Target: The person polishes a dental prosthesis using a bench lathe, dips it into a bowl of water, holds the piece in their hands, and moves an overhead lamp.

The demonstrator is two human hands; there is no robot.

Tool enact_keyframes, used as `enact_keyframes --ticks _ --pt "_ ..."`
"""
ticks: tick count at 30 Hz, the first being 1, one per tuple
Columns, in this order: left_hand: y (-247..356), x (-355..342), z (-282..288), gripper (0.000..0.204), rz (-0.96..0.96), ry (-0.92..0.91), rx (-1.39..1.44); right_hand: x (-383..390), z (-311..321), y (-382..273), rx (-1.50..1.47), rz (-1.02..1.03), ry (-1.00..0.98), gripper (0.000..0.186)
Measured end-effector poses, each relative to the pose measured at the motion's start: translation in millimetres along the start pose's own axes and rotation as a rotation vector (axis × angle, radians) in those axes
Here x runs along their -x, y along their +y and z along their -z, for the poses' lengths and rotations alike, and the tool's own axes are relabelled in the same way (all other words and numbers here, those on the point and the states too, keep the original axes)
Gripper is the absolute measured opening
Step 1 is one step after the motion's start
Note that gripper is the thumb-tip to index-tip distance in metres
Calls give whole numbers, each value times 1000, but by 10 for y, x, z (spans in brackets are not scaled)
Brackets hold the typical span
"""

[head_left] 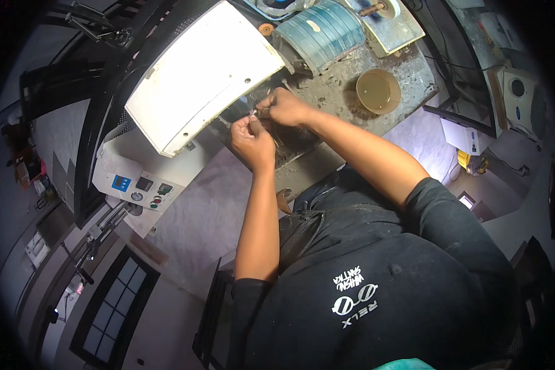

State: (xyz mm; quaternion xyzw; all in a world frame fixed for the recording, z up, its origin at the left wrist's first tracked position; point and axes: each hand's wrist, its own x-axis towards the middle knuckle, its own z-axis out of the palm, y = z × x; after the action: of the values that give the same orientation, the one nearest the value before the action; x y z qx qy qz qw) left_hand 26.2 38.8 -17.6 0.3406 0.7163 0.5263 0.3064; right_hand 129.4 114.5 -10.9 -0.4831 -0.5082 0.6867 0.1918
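Note:
My left hand [253,139] is closed, thumb and fingers pinched around a small pale piece [253,113] too small to name, beside the lower edge of a large white housing [200,77]. My right hand [283,108] is curled closed just to the right and slightly above, its fingertips at the same piece. Both hands are over the dark, grimy recess of the bench machine, where details are hard to make out.
A dusty bench [330,92] bears a bowl of murky liquid [377,91], a blue ribbed cover [324,34] and a spindle on a plate [393,37]. A control panel [139,185] is at lower left. Dark metal frames [105,111] border the area.

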Motion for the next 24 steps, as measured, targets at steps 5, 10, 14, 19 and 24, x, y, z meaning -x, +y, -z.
enact_keyframes --ticks 5,10,14,19,24 --pt "-72 -164 19 7 -37 -25 -121 -126 -20 12 -42 -26 4 15" --pt "43 -61 122 7 34 -93 -49 -59 -35 61 -129 -70 -76 15" --pt "405 206 273 5 11 -128 -4 269 -6 30 -108 62 -122 21" --pt "709 363 452 6 -203 -156 -27 857 45 38 600 184 -190 50" --pt "993 454 531 6 -245 -201 -112 1260 -31 324 1210 329 -481 73"
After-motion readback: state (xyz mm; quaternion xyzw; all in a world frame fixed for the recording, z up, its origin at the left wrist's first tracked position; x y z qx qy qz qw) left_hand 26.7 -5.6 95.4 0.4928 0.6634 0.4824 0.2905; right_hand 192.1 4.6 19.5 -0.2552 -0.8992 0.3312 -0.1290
